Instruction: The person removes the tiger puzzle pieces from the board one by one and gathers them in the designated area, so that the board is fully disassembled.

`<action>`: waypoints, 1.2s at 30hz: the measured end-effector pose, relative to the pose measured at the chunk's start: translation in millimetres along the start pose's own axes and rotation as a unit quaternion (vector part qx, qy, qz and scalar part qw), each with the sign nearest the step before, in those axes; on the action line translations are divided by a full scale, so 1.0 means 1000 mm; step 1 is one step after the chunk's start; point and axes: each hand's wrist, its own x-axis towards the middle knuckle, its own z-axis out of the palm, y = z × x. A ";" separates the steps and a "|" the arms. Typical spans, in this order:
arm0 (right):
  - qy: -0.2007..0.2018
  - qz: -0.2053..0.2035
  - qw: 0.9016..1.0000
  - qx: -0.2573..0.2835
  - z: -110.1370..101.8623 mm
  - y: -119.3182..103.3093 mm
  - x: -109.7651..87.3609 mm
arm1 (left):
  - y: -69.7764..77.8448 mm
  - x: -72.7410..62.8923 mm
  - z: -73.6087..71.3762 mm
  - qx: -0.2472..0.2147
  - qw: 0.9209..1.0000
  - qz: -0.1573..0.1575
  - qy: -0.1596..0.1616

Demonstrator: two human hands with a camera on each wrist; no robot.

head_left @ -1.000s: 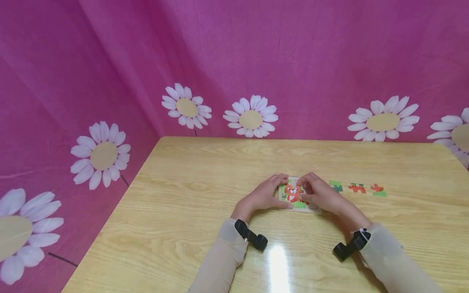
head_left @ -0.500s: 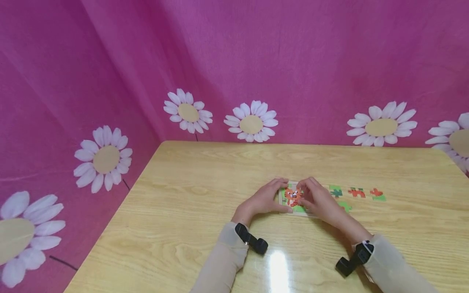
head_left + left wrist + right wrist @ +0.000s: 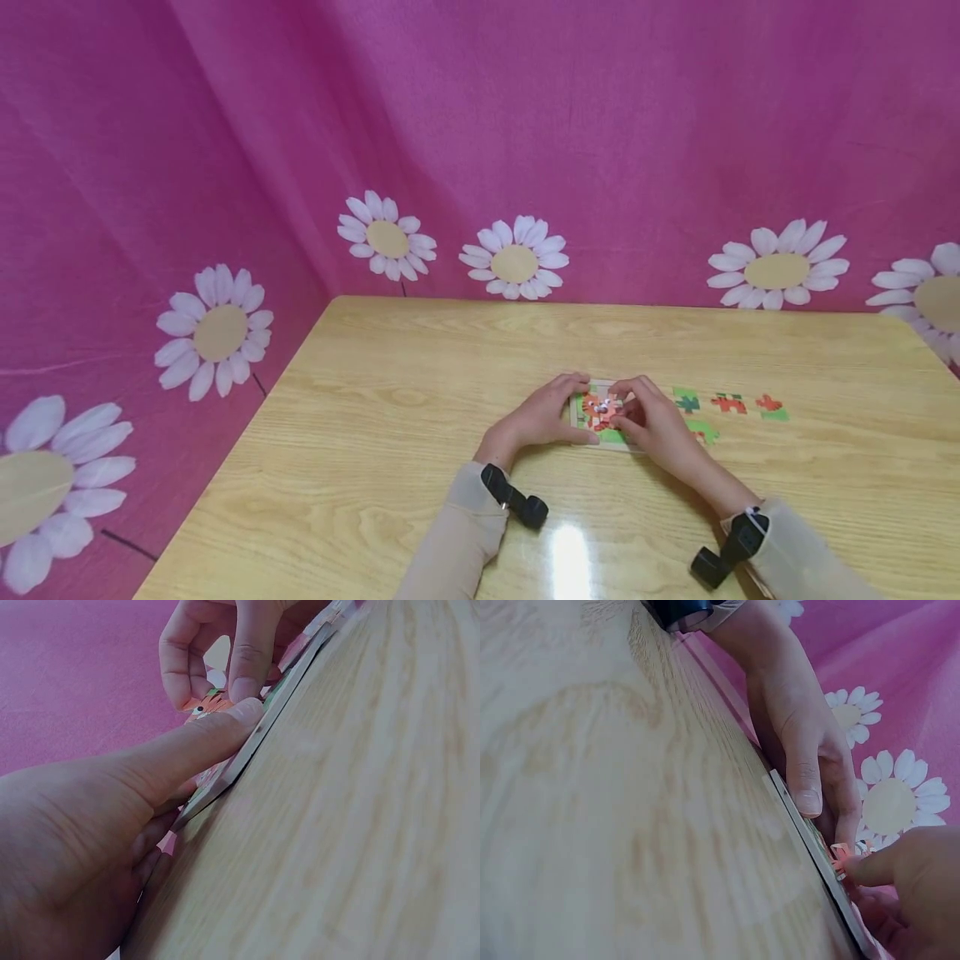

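loose pieces [image 3: 729, 404] in head view only, right hand [image 3: 656, 422] pinching orange piece [image 3: 211, 706], left hand [image 3: 543, 413] curled round frame [image 3: 216, 786]

No text, label, brand, number or sign can be read in any view.

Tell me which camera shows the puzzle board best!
The head view: it shows the puzzle board from above, though the right hand covers part. Both wrist views show mostly its edge and some orange picture.
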 end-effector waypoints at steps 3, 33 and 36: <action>0.012 0.003 1.000 0.005 0.001 0.001 -0.002 | 0.000 0.000 0.001 0.004 1.000 0.003 0.003; 0.025 0.029 0.997 0.071 -0.015 0.005 -0.011 | 0.001 -0.002 0.000 -0.002 1.000 -0.012 -0.003; 0.032 0.025 0.997 0.065 -0.017 0.006 -0.013 | 0.002 -0.002 0.000 0.002 1.000 -0.009 -0.002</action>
